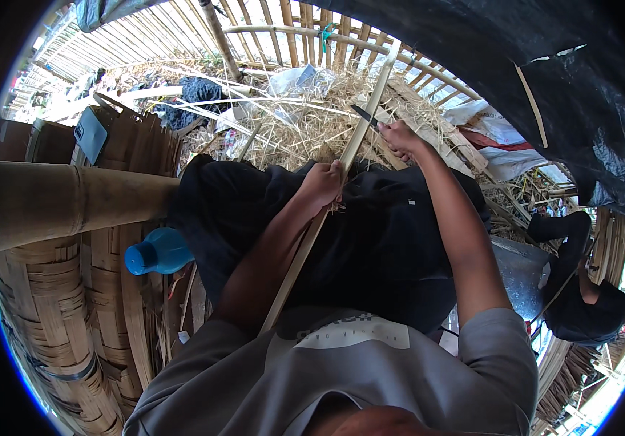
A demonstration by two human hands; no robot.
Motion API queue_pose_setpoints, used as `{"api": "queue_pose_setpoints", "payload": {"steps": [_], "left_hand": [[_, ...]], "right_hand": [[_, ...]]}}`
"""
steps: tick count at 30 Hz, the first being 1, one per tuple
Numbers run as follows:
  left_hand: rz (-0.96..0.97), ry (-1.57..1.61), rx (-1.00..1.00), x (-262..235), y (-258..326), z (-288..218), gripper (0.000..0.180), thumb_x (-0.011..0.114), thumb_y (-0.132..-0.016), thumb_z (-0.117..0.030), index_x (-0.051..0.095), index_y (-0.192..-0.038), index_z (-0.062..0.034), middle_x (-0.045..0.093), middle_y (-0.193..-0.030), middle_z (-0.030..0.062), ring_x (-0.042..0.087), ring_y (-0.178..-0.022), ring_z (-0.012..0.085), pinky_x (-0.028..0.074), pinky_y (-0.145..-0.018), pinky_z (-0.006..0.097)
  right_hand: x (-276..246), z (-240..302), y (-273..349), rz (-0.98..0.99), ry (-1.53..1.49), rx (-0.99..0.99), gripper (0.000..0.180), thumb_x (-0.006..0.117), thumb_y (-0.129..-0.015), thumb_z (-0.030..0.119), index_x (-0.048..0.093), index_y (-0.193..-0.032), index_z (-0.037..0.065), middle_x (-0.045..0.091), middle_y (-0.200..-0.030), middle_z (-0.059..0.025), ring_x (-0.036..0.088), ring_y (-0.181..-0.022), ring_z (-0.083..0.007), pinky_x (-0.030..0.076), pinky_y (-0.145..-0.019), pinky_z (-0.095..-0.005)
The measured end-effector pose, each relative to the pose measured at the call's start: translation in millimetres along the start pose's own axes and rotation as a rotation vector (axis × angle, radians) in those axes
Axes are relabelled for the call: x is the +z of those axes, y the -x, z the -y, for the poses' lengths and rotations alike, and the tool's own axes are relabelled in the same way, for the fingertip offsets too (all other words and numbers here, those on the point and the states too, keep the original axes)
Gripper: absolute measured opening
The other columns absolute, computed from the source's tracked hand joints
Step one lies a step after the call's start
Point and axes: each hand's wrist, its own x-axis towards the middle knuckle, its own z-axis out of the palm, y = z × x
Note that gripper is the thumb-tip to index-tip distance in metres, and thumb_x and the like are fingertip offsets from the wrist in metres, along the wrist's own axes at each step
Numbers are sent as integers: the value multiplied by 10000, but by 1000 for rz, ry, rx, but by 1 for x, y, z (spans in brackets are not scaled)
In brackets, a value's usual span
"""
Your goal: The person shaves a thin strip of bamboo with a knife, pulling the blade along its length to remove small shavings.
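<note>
A long pale bamboo strip (368, 116) runs slantwise from beside my left arm up toward the slatted fence. My left hand (321, 183) is closed round its middle, above my dark-clad lap. In my right hand (398, 139) is a knife (363, 114), gripped by its handle, which the fingers hide. The dark blade lies across the upper part of the strip and points to the left. Whether its edge cuts into the strip cannot be made out.
Shavings (283, 138) and litter cover the ground ahead. A thick bamboo pole (80, 203) juts in from the left, above a blue bottle (160, 252) and stacked woven bamboo (40, 312). Black plastic sheeting (581, 80) hangs at the upper right. Another person (581, 309) sits at the far right.
</note>
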Motion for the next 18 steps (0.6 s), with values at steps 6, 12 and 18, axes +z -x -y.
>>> {"api": "queue_pose_setpoints", "payload": {"steps": [6,12,18], "left_hand": [[-15,40,36,4,3,0,480,368,-1016,-347,564,-754,4,519,-535,66,527,-421,170,448,-429,320],[5,81,41,3,-1,6,468,360,-1015,-344,581,-796,5,523,-550,63,523,-429,161,451,-427,310],[24,85,43,9,-4,-2,466,345,-1025,-339,551,-762,-14,507,-534,56,503,-406,156,427,-408,308]], "right_hand": [[-1,1,16,68,9,29,465,447,-962,488,327,-650,165,263,-486,70,207,-366,-52,145,-348,-248],[-6,1,21,144,2,19,466,460,-956,490,354,-646,160,268,-484,69,215,-370,-49,157,-351,-254],[0,2,-1,-255,18,-65,484,451,-949,499,529,-767,57,399,-522,0,365,-399,-130,291,-370,-329]]}}
